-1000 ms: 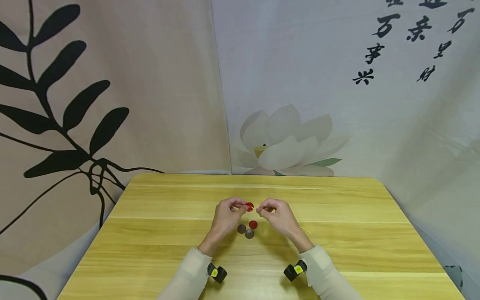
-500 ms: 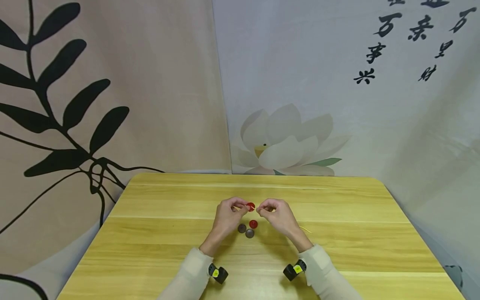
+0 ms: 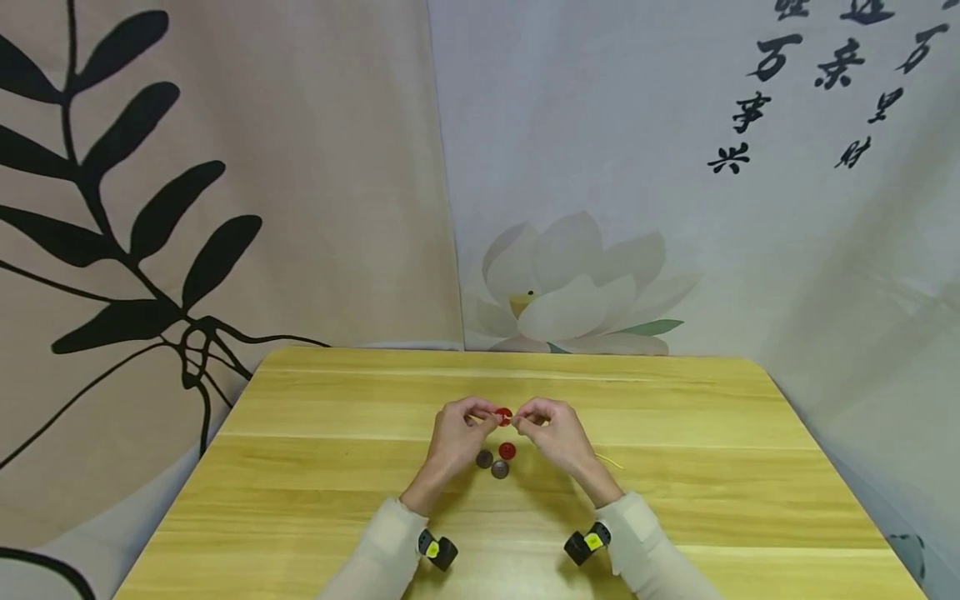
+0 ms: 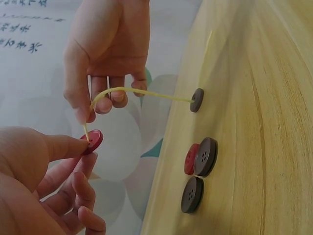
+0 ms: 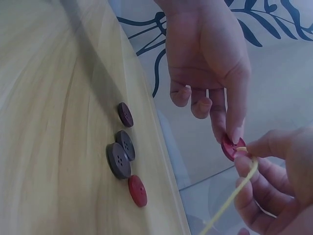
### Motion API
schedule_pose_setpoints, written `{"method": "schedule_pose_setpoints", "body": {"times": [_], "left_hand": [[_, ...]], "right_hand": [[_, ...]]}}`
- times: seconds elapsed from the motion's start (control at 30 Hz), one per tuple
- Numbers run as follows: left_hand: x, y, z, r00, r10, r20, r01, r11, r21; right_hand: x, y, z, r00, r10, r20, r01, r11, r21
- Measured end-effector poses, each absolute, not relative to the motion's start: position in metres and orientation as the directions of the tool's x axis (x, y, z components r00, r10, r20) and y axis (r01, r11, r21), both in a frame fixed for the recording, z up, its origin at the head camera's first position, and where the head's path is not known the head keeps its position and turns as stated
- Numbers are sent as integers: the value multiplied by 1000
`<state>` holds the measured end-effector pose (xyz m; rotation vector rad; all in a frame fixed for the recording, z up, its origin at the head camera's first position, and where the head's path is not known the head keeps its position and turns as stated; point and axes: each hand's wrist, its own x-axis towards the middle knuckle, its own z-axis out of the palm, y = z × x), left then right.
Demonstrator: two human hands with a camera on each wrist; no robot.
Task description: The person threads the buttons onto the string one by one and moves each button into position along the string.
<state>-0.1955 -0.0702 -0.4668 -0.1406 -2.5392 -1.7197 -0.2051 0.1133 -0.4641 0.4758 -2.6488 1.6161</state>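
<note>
My left hand (image 3: 459, 429) pinches a red button (image 4: 94, 141) between thumb and fingers, above the table. Opposite it, my right hand (image 3: 557, 429) pinches a yellow cord (image 4: 142, 92) close to its end. The cord's tip is at the holes of the red button; whether it passes through cannot be told. Farther along, the cord runs through a brown button (image 4: 197, 100) near the table surface. Below the hands lie another red button (image 3: 507, 451) and two dark brown buttons, one on the left (image 3: 484, 459) and one nearer me (image 3: 500, 470).
The wooden table (image 3: 300, 483) spreads out around the hands. Part of the cord (image 3: 611, 461) shows past my right wrist. Printed cloth (image 3: 570, 125) hangs behind the table. Each wrist wears a small black camera, left (image 3: 438, 550) and right (image 3: 587, 543).
My left hand with its red button has shifted slightly right, so the button now meets the cord's tip at my right fingers. The buttons on the table stay put.
</note>
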Motion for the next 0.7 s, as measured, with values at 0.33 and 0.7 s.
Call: {"method": "schedule_pose_setpoints", "body": {"times": [0.33,0.7], "left_hand": [[-196,-69,-467,-994,34,104,109,369,923],[-196,-68,-467,-994,31,104,108,372,922]], "right_hand": [[-205,112,-465,-955,-254,155,-251,407,-878],[-205,111,-466,-954,-250,165,-258,410,-875]]}}
